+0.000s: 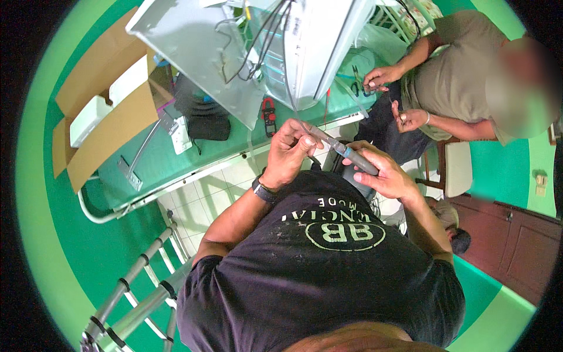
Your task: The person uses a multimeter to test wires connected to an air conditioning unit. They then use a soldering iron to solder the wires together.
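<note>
Near the middle, my left hand (293, 149) pinches a thin dark cable (290, 88) that runs down from the white appliance housing (308, 44). My right hand (375, 173) grips a hand tool (359, 158) with a grey handle, a blue band and a metal head, which points up-left to the cable at my left fingertips. Whether the head touches the cable I cannot tell. Just above my left hand, a red-and-black clamp meter (269, 117) lies on the green-covered bed (217, 152), beside a black bag (208, 126).
An open cardboard box (82, 158) stands at upper left, near metal brackets (132, 173). A co-worker (457, 76) at right holds small items near pliers (356, 79). An aluminium ladder (135, 276) is at lower left, a chair (454, 167) at right, another person (446, 220) below it.
</note>
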{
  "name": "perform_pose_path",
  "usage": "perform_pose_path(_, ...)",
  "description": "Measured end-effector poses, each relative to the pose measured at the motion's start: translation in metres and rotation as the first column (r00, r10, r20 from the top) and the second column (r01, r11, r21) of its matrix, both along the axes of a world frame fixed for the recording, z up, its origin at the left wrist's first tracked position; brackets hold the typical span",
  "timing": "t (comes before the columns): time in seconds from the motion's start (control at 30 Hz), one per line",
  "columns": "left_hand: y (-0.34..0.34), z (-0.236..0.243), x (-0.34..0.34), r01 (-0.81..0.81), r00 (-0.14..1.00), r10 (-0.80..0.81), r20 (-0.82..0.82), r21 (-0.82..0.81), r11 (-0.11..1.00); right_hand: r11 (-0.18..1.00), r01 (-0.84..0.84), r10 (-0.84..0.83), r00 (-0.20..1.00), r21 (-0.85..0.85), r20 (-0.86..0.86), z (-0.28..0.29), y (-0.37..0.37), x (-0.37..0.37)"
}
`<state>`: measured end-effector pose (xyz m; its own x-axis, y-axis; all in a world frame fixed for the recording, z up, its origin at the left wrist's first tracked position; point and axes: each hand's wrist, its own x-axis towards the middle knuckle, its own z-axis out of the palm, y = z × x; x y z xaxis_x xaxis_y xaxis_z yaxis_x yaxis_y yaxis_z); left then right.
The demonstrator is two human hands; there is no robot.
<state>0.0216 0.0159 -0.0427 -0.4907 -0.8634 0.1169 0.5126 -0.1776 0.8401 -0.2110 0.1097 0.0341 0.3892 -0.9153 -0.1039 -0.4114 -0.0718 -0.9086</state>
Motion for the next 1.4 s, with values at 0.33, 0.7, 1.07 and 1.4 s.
perform_pose_path(0.33,0.01,-0.008,0.017,0.081,0.94,0.01,-0.341,0.252,0.964,0.994,-0.06,0.045,0.988,-0.092,-0.15,0.001,-0.017,0.019)
perform_pose_path(0.7,0.006,0.0,0.024,0.314,0.86,-0.098,-0.5,0.368,0.875,0.995,-0.1,0.098,0.991,-0.023,-0.089,-0.004,-0.025,0.013)
perform_pose_path(1.07,-0.007,-0.003,0.027,0.444,0.798,-0.161,-0.581,0.387,0.808,0.997,-0.072,0.076,0.992,0.038,-0.098,0.002,-0.031,0.017)
perform_pose_path(1.4,-0.018,-0.007,0.032,0.521,0.801,-0.265,-0.536,0.41,0.748,0.988,-0.152,0.147,0.945,0.006,-0.292,0.008,-0.044,0.004)
